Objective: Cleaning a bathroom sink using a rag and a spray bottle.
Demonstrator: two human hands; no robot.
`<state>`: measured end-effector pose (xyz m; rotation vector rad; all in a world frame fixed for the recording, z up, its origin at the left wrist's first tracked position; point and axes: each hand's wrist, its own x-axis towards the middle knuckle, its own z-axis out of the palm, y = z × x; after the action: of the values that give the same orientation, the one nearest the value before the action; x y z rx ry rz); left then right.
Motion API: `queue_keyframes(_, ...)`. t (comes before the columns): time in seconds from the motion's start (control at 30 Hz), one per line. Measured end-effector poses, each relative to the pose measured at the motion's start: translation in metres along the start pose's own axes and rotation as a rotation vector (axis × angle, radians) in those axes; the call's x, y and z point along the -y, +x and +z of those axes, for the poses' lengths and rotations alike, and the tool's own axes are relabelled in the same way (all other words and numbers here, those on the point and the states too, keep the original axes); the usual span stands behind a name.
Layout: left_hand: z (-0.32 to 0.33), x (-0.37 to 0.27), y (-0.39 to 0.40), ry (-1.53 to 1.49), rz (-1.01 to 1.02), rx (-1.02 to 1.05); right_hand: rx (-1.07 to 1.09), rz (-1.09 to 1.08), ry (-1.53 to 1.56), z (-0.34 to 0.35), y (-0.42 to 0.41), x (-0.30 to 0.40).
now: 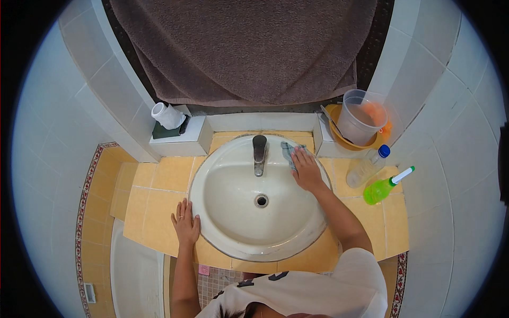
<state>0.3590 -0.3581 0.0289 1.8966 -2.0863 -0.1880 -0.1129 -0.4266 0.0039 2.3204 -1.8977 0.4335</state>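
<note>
An oval white washbasin (234,222) is set into a yellow-tiled counter (169,175). At its back stands a single-lever tap (259,155), above the open drain (261,200). My right hand (306,169) presses a grey-green checked cloth (287,153) against the basin's back right rim, its fingers lying over the cloth. My left hand (187,222) rests palm down on the tiles at the basin's left edge; it holds nothing, and its fingers are slightly apart.
Right of the basin stand a clear bottle with blue cap (364,169) and a green bottle with white nozzle (379,190). Behind them, a yellow bowl (336,137) holds a translucent tub (356,123). A paper roll (167,115) sits on the left ledge; a brown towel (246,51) hangs behind.
</note>
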Motion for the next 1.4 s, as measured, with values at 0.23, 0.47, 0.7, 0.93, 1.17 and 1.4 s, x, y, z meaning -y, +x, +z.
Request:
queue_keyframes(0.23, 0.004, -0.003, 0.003, -0.014, 0.017, -0.016, 0.083, 0.024, -0.042, -0.011, 0.032, 0.01)
queue_keyframes(0.47, 0.003, 0.002, 0.0, -0.052, 0.033, -0.044, 0.124, -0.076, -0.036, -0.001, 0.007, -0.024)
queue_keyframes(0.7, 0.007, 0.002, -0.003, -0.043, 0.024, -0.065, 0.042, 0.055, 0.167, -0.031, -0.112, -0.005)
queue_keyframes(0.93, 0.021, 0.009, -0.005, -0.034, 0.022, -0.111, 0.085, 0.143, 0.261, -0.058, -0.175, 0.091)
queue_keyframes(1.17, 0.047, -0.069, -0.014, -0.825, 0.111, 0.134, 0.47, 0.148, 0.773, -0.059, -0.151, 0.135)
queue_keyframes(1.4, 0.04, -0.168, -0.057, -1.162, 0.225, 0.386, 0.035, 0.083, 1.154, -0.065, -0.101, 0.155)
